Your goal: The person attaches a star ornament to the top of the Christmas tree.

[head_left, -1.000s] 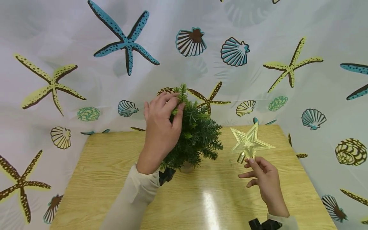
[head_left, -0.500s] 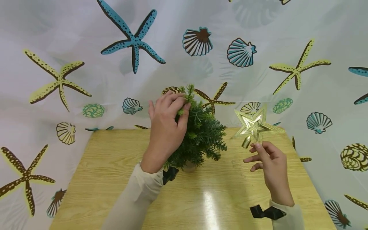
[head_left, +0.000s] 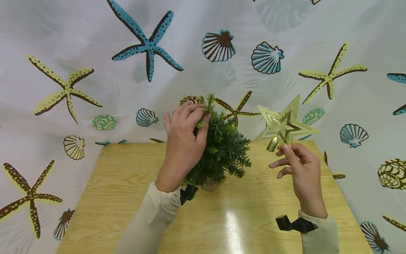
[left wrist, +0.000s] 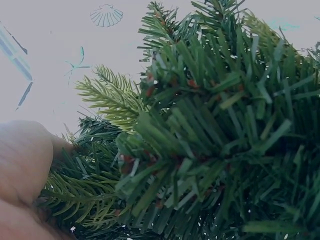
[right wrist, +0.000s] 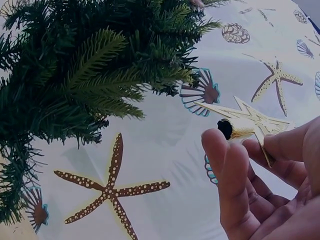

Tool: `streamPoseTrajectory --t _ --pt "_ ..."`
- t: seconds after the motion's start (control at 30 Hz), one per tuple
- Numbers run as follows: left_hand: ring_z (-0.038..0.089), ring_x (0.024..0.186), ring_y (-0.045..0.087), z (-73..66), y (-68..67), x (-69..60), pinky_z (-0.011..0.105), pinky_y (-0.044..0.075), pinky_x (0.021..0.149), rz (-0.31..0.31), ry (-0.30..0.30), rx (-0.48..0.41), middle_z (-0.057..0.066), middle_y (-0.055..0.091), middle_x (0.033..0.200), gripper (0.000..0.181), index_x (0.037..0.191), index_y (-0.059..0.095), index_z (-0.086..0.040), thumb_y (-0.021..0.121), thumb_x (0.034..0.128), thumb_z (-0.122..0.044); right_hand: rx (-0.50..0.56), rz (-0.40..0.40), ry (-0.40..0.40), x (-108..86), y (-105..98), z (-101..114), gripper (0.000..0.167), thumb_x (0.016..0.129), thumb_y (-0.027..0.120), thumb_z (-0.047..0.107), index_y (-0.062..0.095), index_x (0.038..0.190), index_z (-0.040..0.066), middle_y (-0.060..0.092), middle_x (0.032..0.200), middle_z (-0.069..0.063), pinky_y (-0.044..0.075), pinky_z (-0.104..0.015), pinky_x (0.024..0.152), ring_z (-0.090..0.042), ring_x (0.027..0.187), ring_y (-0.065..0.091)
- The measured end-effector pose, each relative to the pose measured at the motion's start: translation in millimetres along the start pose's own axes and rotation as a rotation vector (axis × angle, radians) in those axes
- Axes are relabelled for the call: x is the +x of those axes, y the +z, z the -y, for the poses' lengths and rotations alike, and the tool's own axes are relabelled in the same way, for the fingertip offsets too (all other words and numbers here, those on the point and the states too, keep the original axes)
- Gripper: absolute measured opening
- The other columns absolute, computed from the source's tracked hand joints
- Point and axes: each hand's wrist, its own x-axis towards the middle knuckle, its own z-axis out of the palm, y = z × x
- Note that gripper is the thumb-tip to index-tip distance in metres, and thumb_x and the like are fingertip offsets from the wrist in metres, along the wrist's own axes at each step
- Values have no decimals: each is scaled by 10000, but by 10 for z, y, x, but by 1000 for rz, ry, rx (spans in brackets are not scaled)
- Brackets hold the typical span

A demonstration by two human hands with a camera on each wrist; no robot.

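Observation:
A small artificial Christmas tree (head_left: 226, 151) stands on the table, with lighter green tips at its top. My left hand (head_left: 185, 137) holds the tree near its top, with thumb and fingers bent around a branch; the exact grip is hidden by needles. Dark green needles of the tree (left wrist: 200, 125) fill most of the left wrist view. To the right of the tree, my right hand (head_left: 302, 169) pinches a gold star tree topper (head_left: 287, 123) by a lower point between thumb and index finger. In the right wrist view, the topper's hollow socket (right wrist: 226, 129) faces the tree.
The wooden table (head_left: 127, 197) carries the tree near its middle. Behind it and at both sides hangs a white cloth (head_left: 79, 28) printed with starfish and shells. A black strap piece (head_left: 296, 224) is on the right wrist.
My right hand has risen with the star topper, and the star has turned slightly. The left hand keeps its hold on the tree. The head view has shifted a little.

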Motion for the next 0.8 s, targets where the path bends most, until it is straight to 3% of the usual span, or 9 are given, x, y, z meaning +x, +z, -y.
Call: streamPoseTrajectory --t 0.47,0.63,0.8 --pt "348 1411 443 6 2 -10 751 12 1152 0 1 14 80 665 1310 230 1074 761 -113 565 1087 -234 36 80 -98 163 132 140 256 1074 583 157 670 1060 -83 649 984 -142 548 -284 467 -229 682 745" --pt "351 1411 445 5 -2 -17 751 16 1153 -4 2 12 83 668 1308 226 1068 759 -113 564 1087 -227 56 80 -108 234 254 248 240 1064 604 168 686 1041 -56 665 954 -140 543 -290 465 -237 656 735" --pt "345 1408 450 -6 -1 -25 751 16 1153 -7 5 15 78 669 1305 227 1055 757 -118 564 1088 -233 99 71 -133 333 382 346 260 1055 620 157 660 1036 -100 667 942 -159 535 -291 459 -237 628 723"
